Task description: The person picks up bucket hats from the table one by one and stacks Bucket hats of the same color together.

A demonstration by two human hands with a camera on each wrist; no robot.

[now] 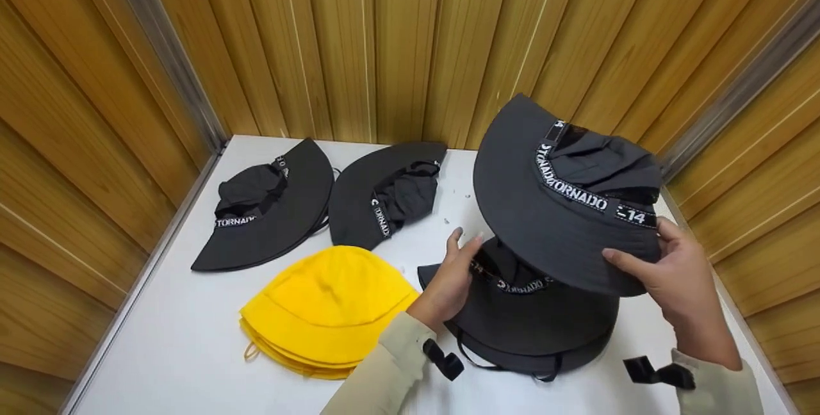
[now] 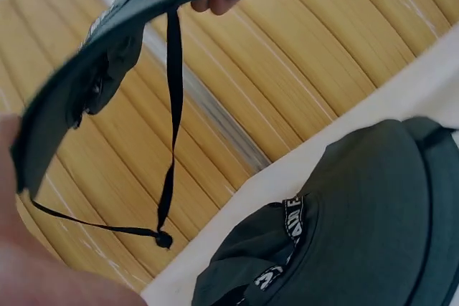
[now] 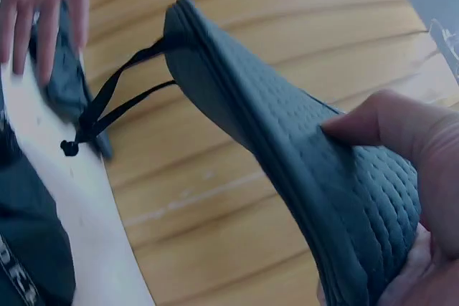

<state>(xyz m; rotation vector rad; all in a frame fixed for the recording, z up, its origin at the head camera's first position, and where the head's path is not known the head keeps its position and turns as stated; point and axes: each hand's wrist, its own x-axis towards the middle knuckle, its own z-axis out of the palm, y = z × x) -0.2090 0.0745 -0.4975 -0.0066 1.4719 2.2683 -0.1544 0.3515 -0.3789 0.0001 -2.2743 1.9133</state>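
My right hand (image 1: 685,277) grips the brim of a dark grey bucket hat (image 1: 516,194), thumb on top. Lettered trim reading TORNADO runs round its crown, and the hat is raised and tilted. Its black chin strap (image 2: 172,98) dangles in a loop with a small cord stopper (image 2: 164,239). Beneath it lies a stack of similar dark hats (image 1: 538,332) on the white table. My left hand (image 1: 451,284) is by the stack's left side; in the right wrist view its fingers (image 3: 49,37) extend straight, holding nothing. Whether it touches the stack I cannot tell.
A stack of yellow bucket hats (image 1: 327,300) lies left of my left forearm. Farther back are two dark hat piles, one at left (image 1: 295,216) and one in the middle (image 1: 352,197). Wood-look panels (image 1: 403,50) wall in the white table (image 1: 160,338).
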